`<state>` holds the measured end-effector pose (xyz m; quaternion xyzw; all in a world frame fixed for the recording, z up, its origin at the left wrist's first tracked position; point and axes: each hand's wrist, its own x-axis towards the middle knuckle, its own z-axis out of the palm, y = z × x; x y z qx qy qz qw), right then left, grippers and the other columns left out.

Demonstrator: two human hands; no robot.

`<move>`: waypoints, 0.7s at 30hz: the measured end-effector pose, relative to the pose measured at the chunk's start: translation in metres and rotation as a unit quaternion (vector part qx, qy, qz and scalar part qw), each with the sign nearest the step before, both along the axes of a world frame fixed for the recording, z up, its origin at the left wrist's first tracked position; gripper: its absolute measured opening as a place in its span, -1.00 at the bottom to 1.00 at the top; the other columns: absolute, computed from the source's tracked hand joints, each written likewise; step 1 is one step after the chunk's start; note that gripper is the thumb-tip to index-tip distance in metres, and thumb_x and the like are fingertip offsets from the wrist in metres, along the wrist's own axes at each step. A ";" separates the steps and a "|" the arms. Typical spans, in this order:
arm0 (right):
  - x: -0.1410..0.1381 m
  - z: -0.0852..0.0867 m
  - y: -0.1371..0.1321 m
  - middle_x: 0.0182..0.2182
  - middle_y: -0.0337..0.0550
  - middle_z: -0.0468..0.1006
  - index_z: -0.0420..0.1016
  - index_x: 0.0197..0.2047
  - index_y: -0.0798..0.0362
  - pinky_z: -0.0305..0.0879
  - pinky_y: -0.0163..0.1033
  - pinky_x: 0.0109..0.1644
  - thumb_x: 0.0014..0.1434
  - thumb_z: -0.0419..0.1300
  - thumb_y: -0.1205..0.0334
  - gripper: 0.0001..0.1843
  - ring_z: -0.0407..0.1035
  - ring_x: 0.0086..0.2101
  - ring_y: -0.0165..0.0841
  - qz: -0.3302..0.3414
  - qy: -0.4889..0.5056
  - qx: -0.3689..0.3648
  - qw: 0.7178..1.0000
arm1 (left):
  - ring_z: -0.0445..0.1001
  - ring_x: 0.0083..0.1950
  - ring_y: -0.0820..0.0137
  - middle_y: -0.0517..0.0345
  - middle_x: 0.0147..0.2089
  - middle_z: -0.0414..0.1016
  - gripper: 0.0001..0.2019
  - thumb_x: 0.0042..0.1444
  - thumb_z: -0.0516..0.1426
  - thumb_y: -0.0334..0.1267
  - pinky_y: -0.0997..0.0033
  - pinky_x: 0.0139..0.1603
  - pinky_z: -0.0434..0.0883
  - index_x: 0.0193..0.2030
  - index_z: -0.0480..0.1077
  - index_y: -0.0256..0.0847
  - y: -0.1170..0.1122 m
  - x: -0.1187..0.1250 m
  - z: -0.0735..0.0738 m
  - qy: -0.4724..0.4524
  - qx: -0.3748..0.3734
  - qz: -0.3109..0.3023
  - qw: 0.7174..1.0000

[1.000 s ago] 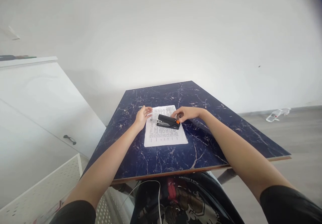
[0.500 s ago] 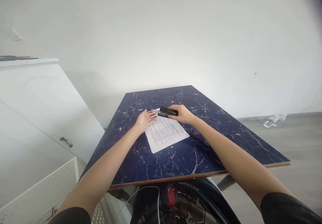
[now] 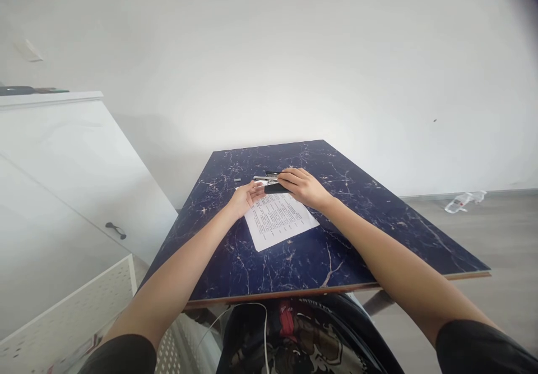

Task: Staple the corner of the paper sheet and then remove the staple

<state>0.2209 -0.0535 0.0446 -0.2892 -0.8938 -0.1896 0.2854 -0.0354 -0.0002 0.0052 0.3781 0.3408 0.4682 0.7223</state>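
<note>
A printed sheet of paper [image 3: 281,221] lies turned at an angle on the dark blue marbled table [image 3: 361,217]. My right hand [image 3: 303,186] is closed over a black stapler [image 3: 271,183] at the paper's far corner, pressing on it from above. My left hand [image 3: 246,197] rests on the paper's left edge, its fingers stretched flat toward the stapler's metal nose.
A white cabinet [image 3: 63,172] with a dark handle stands to the left, and a white perforated panel [image 3: 71,318] is low at the left. A plastic bottle [image 3: 464,201] lies on the grey floor at the right. A white cable [image 3: 260,329] hangs at my lap.
The paper has been turned to an angle. The stapler went from the sheet's middle to its far corner, and my right hand now covers it from above. My left hand slid closer.
</note>
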 end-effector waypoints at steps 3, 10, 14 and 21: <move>0.000 -0.002 0.001 0.16 0.07 0.53 0.49 0.24 0.04 0.33 0.14 0.20 0.47 -0.09 0.43 -0.55 0.31 0.21 -0.05 0.007 -0.022 0.015 1.000 | 0.66 -0.09 0.24 -0.21 -0.09 0.65 -0.77 0.37 0.16 -0.24 0.17 0.22 0.53 -0.20 0.59 -0.33 -0.002 0.001 0.001 -0.006 -0.001 0.002 1.000; -0.004 -0.004 0.003 0.16 0.10 0.53 0.57 0.12 0.07 0.35 0.08 0.17 0.37 0.02 0.44 -0.61 0.39 0.14 -0.06 -0.012 0.069 -0.040 0.997 | 0.65 -0.19 0.35 -0.14 -0.17 0.65 -0.86 0.31 0.15 -0.49 0.24 0.14 0.57 -0.17 0.57 -0.39 -0.003 0.004 0.003 0.040 0.050 0.033 0.997; -0.006 -0.013 0.012 -0.13 0.00 0.63 0.61 -0.03 0.07 0.39 -0.12 -0.12 0.25 0.26 0.20 -0.75 0.50 -0.18 -0.17 -0.092 0.244 -0.203 0.944 | 0.64 -0.32 0.36 -0.16 -0.16 0.66 -0.87 0.38 0.11 -0.40 0.27 -0.15 0.62 -0.09 0.49 -0.38 -0.001 -0.003 0.003 0.104 0.122 0.126 0.979; -0.012 -0.029 0.019 -0.47 -0.25 0.45 0.50 -0.35 0.05 0.10 -0.26 -0.34 0.14 0.35 0.01 -0.73 0.32 -0.42 -0.35 -0.124 0.196 -0.408 0.883 | 0.55 -0.48 0.47 -0.09 -0.19 0.65 -0.79 0.41 0.08 -0.20 0.51 -0.52 0.42 -0.08 0.42 -0.32 0.004 -0.015 0.004 0.208 0.197 0.239 0.928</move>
